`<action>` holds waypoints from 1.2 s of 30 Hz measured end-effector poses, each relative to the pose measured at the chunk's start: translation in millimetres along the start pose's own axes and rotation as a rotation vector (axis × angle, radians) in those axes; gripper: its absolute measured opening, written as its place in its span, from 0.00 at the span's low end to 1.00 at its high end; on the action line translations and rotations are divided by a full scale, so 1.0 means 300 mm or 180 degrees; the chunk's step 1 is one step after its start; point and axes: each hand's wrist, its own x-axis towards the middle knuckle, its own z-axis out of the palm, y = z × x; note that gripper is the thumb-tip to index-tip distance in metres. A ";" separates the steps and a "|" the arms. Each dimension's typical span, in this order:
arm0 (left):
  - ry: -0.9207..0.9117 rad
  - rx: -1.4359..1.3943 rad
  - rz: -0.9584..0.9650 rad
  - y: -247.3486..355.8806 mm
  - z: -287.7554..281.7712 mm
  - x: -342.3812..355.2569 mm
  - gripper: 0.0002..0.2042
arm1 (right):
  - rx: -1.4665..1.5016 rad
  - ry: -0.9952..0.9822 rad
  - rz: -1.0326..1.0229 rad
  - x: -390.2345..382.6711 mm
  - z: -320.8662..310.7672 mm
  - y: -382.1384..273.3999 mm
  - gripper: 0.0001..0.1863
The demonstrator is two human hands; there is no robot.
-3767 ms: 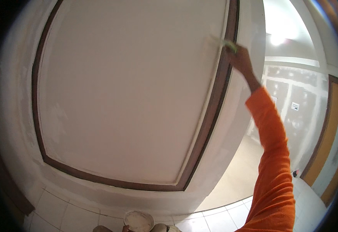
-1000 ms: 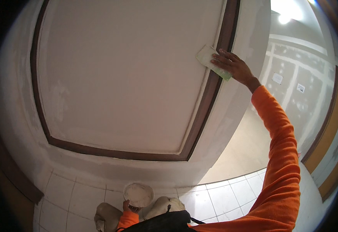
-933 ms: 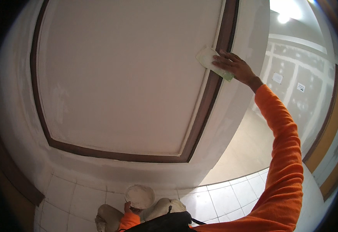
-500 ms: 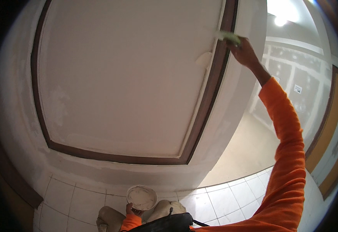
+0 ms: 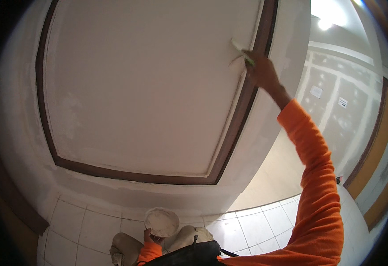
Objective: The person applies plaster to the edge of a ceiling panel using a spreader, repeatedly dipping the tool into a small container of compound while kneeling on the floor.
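My right hand (image 5: 262, 73), at the end of an outstretched orange sleeve, grips a pale green-and-white flat spreader (image 5: 240, 48), seen nearly edge-on against the right side of the white wall panel (image 5: 141, 84). A small curved smear shows beside the spreader, near the dark brown frame strip (image 5: 229, 155) around the panel. Low in the view, my left hand (image 5: 153, 237) holds a round bowl (image 5: 161, 219) containing a whitish paste, its fingers wrapped at the rim.
A black bag (image 5: 189, 255) hangs at my front, above my bent knees. White floor tiles (image 5: 96, 226) run along the wall's foot. To the right, an opening shows a patched board wall (image 5: 336, 115), a bright light and a yellow-brown door panel (image 5: 371, 168).
My right hand turns the spreader from lying flat on the panel to nearly edge-on, rising, then moving slightly down and left. The bowl stays in my left hand at about the same place.
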 end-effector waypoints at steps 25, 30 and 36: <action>0.0158 -0.0210 -0.0118 0.009 -0.020 0.033 0.37 | -0.1314 -0.0646 -0.1602 0.025 -0.175 0.260 0.34; 0.0119 0.0043 -0.0031 0.003 0.019 -0.010 0.37 | -0.1148 -0.1751 -0.1586 0.031 -0.269 0.236 0.30; 0.0036 0.0043 -0.0042 0.005 0.065 -0.046 0.37 | -0.0028 -0.0646 0.0234 0.177 -0.282 0.191 0.17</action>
